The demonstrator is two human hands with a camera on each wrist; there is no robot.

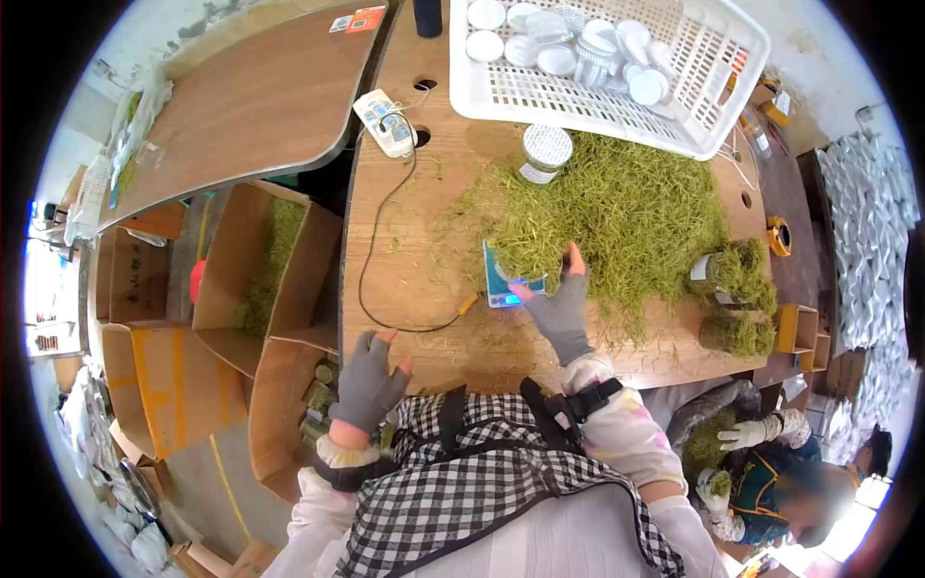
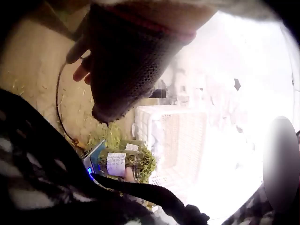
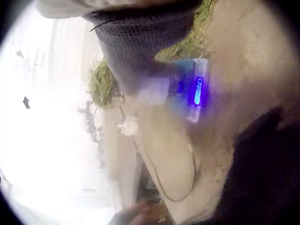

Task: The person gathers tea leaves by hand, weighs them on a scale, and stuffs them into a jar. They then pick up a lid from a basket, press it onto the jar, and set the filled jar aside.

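Observation:
My right hand, in a grey fingerless glove, grips a clear jar heaped with dried green stems, thumb and fingers on either side of it. The jar is over a small blue digital scale whose display glows blue. In the left wrist view the labelled jar shows green strands spilling at its mouth. My left hand, gloved alike, is at the table's front left edge with fingers apart and nothing in it. The right wrist view is blurred around the scale display.
A large heap of green stems covers the table's right side. On it stands a white-lidded jar; filled jars lie at the right edge. Behind is a white basket of lids. A cable crosses the left; another person sits at right.

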